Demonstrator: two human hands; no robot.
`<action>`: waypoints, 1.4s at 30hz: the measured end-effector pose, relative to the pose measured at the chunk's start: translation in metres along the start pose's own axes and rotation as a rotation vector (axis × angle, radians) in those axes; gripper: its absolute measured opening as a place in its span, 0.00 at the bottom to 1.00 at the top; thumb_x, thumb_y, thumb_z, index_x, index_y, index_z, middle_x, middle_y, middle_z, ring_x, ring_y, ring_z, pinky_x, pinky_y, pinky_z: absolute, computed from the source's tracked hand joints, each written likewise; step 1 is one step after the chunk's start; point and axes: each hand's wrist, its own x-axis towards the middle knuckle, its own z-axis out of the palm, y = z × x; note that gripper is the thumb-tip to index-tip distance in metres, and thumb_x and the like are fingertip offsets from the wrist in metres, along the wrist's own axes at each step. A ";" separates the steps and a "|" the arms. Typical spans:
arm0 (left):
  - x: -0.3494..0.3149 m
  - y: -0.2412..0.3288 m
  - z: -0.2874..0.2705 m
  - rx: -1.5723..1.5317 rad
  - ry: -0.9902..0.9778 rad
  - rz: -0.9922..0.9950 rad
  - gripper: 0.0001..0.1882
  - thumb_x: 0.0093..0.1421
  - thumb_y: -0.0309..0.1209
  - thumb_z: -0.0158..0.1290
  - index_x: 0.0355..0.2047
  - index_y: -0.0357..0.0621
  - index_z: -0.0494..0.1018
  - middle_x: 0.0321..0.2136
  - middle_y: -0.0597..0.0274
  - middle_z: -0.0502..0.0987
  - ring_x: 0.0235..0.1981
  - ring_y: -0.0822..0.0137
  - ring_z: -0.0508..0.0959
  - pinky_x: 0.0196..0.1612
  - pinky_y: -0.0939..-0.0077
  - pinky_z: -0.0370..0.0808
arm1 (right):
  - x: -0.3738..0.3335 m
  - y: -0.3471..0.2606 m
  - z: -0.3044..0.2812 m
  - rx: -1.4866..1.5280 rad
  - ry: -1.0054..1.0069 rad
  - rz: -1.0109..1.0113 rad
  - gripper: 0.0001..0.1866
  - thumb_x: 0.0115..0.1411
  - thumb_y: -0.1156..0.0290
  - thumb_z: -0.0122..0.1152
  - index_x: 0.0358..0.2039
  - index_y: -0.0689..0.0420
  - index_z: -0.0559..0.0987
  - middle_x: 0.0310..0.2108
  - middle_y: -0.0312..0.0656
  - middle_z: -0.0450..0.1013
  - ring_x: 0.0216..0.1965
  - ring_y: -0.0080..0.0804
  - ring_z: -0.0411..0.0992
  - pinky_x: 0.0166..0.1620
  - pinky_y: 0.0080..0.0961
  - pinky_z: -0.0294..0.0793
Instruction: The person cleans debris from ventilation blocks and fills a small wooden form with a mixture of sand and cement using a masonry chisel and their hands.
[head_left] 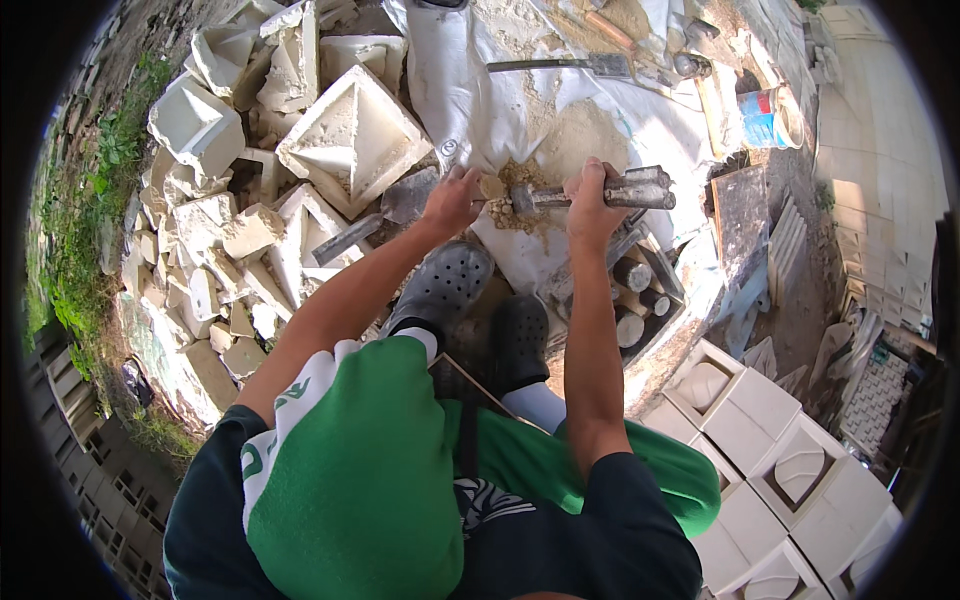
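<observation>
My left hand (453, 204) is closed, its fingertips pressed at a small tan piece (491, 187) that I cannot identify. Wrapped round a grey metal tool with thick ridged bars (645, 188) is my right hand (591, 208). The tool's narrower part points left and ends in a round collar (522, 199), next to the tan piece. Crumbly sandy lumps (512, 215) cling around that end and lie below it. A flat grey blade (409, 196) with a long handle lies just left of my left hand.
Broken white plaster-like moulds (355, 140) are heaped at left. A white sheet (440, 85) with sandy powder spreads ahead, bearing a long-handled tool (610, 66). A blue-and-white bucket (770, 118) lies at right. Cylinders (630, 275) sit beyond my shoes (520, 340); pale blocks (745, 420) stand lower right.
</observation>
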 end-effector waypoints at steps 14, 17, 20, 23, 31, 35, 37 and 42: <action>-0.010 -0.003 0.004 -0.005 -0.049 -0.030 0.24 0.50 0.31 0.58 0.47 0.42 0.65 0.40 0.47 0.69 0.42 0.44 0.73 0.44 0.56 0.72 | -0.008 -0.015 -0.013 0.015 -0.026 0.005 0.15 0.58 0.73 0.51 0.16 0.55 0.62 0.12 0.31 0.56 0.14 0.18 0.53 0.21 0.21 0.54; 0.002 -0.012 0.006 0.003 0.015 0.019 0.25 0.50 0.31 0.58 0.47 0.42 0.63 0.40 0.46 0.69 0.42 0.43 0.73 0.44 0.55 0.71 | -0.003 -0.042 -0.006 0.025 -0.024 -0.073 0.16 0.58 0.73 0.50 0.15 0.55 0.61 0.12 0.31 0.57 0.14 0.17 0.52 0.21 0.21 0.52; 0.000 -0.007 0.007 0.004 -0.028 -0.035 0.25 0.49 0.31 0.59 0.47 0.43 0.63 0.40 0.46 0.69 0.42 0.43 0.73 0.44 0.55 0.71 | -0.016 -0.047 -0.013 -0.070 0.000 -0.097 0.17 0.59 0.74 0.50 0.14 0.55 0.60 0.13 0.31 0.57 0.14 0.17 0.51 0.21 0.21 0.51; -0.002 -0.004 0.010 0.010 -0.028 0.008 0.26 0.49 0.30 0.58 0.48 0.42 0.63 0.42 0.46 0.68 0.43 0.44 0.72 0.46 0.56 0.71 | -0.015 0.003 -0.022 -0.020 -0.005 -0.111 0.16 0.58 0.74 0.50 0.14 0.55 0.62 0.12 0.32 0.59 0.15 0.17 0.53 0.21 0.21 0.54; -0.010 -0.015 0.013 -0.037 0.027 0.027 0.25 0.50 0.30 0.59 0.47 0.43 0.63 0.40 0.47 0.69 0.43 0.44 0.73 0.44 0.55 0.71 | -0.013 -0.061 -0.005 -0.100 0.023 -0.133 0.17 0.58 0.74 0.50 0.13 0.56 0.61 0.11 0.32 0.58 0.14 0.18 0.53 0.21 0.22 0.54; 0.008 -0.004 0.006 -0.014 0.013 0.015 0.25 0.50 0.30 0.59 0.47 0.42 0.63 0.39 0.46 0.69 0.42 0.44 0.73 0.44 0.55 0.71 | -0.018 -0.039 -0.007 0.039 0.049 -0.120 0.17 0.57 0.75 0.50 0.13 0.56 0.60 0.11 0.31 0.57 0.14 0.18 0.52 0.20 0.21 0.53; 0.006 -0.001 0.010 -0.026 0.014 0.027 0.25 0.50 0.30 0.59 0.47 0.42 0.63 0.39 0.46 0.69 0.42 0.44 0.73 0.44 0.55 0.71 | -0.016 -0.002 -0.014 0.008 0.038 -0.129 0.17 0.57 0.75 0.49 0.12 0.56 0.60 0.11 0.31 0.57 0.14 0.18 0.52 0.20 0.21 0.53; -0.003 -0.018 0.011 -0.004 -0.012 0.007 0.26 0.49 0.31 0.60 0.48 0.41 0.63 0.41 0.46 0.68 0.41 0.43 0.73 0.44 0.54 0.71 | -0.005 -0.027 -0.001 0.003 -0.003 -0.027 0.17 0.57 0.75 0.49 0.12 0.56 0.61 0.11 0.32 0.57 0.14 0.19 0.53 0.20 0.22 0.53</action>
